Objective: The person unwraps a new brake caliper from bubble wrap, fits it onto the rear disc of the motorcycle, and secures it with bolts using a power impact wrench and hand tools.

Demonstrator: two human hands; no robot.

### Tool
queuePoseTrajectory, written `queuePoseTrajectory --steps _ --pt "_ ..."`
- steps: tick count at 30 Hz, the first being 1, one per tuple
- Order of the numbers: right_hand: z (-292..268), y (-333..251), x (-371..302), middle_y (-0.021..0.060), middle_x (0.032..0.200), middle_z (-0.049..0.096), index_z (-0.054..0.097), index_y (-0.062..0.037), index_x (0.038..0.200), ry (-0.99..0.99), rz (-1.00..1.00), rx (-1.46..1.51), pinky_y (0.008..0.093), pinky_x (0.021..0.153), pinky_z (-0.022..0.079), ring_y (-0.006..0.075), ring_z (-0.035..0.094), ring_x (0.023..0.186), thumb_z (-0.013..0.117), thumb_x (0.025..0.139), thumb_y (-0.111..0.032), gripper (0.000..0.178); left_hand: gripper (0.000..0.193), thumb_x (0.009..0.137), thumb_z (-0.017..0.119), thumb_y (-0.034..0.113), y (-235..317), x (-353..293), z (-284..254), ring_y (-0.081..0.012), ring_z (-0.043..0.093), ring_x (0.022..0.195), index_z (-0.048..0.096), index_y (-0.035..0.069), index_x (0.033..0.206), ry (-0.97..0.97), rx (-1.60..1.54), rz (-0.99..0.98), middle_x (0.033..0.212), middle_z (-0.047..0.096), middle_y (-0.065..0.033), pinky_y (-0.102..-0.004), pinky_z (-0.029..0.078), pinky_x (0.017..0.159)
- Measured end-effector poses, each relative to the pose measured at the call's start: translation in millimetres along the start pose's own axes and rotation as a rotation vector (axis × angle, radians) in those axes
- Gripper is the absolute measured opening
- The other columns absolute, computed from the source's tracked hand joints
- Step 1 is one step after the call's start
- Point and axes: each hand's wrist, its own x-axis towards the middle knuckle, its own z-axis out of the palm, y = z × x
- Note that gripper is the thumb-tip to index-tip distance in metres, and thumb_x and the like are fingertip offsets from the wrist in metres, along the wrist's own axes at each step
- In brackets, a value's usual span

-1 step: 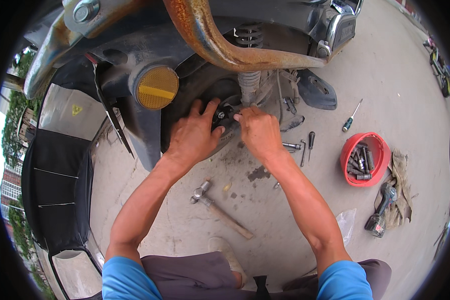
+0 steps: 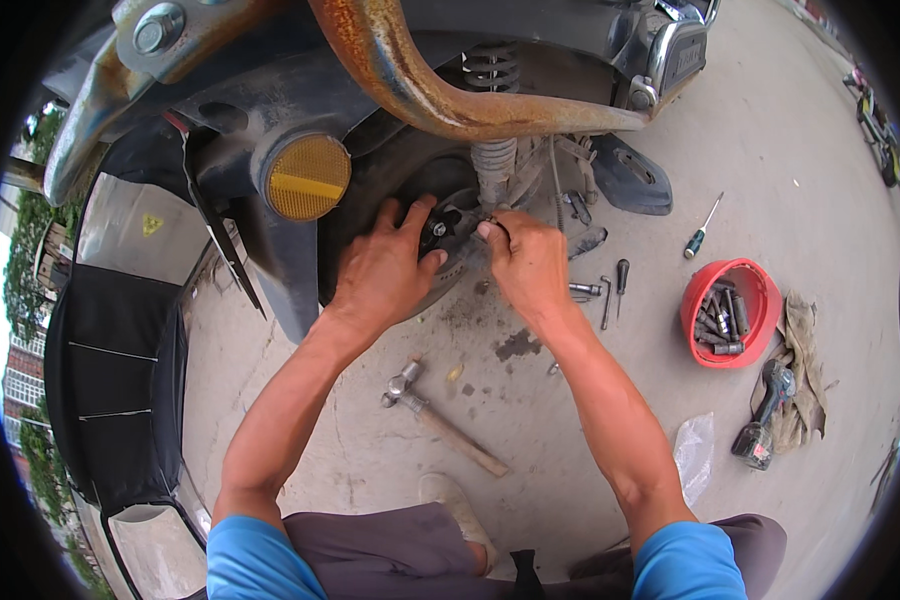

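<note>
Touching black hub part (image 2: 437, 231), upper centre, with left hand (image 2: 383, 268) spread-fingered; curling right hand (image 2: 532, 265) alongside, can't tell if clamped.

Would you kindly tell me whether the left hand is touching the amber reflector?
Apart: the head view shows a dark gap between the left hand and the amber reflector.

- The wheel (image 2: 440, 183), upper centre, was black.
- The reflector (image 2: 308, 165), upper left, was amber, yellow-barred.
- The bar (image 2: 395, 78), top centre, was rust-brown.
- The bowl (image 2: 767, 300) at right was red.
</note>
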Motion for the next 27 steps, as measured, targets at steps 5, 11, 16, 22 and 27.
queuePoseTrajectory --steps 5,11,16,22,27 --pt "-14 -21 -16 0.0111 0.076 0.070 0.074 0.0046 0.109 -0.112 0.490 0.388 0.0306 0.059 0.052 0.0138 0.067 0.065 0.073 0.094 -0.008 0.019 0.051 0.092 0.074 0.026 -5 5 -4 -0.0464 0.067 0.104 0.058 0.011 0.138 0.016 -0.098 -0.005 0.123 0.063 -0.0236 -0.0520 0.054 0.089" --pt "2 -23 -54 0.0150 0.074 0.072 0.074 0.0045 0.106 -0.212 0.694 0.647 0.0329 0.058 0.053 0.0168 0.069 0.061 0.073 0.094 -0.010 0.019 0.039 0.096 0.067 0.017 -7 8 -2 -0.0449 0.065 0.110 0.061 0.009 0.133 0.047 -0.111 0.017 0.121 0.066 -0.0222 -0.0500 0.051 0.092" --pt "20 -25 -60 0.0186 0.071 0.070 0.075 0.0014 0.103 -0.234 0.612 0.539 0.0390 0.066 0.054 0.0292 0.070 0.062 0.074 0.089 -0.013 0.020 0.038 0.097 0.064 0.013 -4 6 -3 -0.0454 0.064 0.110 0.061 0.011 0.134 0.088 -0.108 0.009 0.121 0.066 -0.0215 -0.0499 0.051 0.091" --pt "31 -28 -69 0.0160 0.071 0.071 0.074 0.0029 0.104 -0.172 0.666 0.631 0.0360 0.064 0.054 0.0236 0.069 0.063 0.074 0.090 -0.011 0.019 0.037 0.098 0.062 0.011 -2 4 -1 -0.0458 0.065 0.108 0.061 0.012 0.135 0.087 -0.034 0.002 0.123 0.065 -0.0214 -0.0500 0.052 0.089" --pt "32 -23 -72 0.0091 0.082 0.073 0.073 0.0059 0.108 -0.187 0.904 1.045 0.0269 0.063 0.055 0.0123 0.068 0.069 0.074 0.093 -0.007 0.020 0.037 0.099 0.061 0.010 2 2 -3 -0.0457 0.066 0.106 0.061 0.012 0.135 0.080 0.044 0.001 0.123 0.065 -0.0216 -0.0511 0.052 0.088"
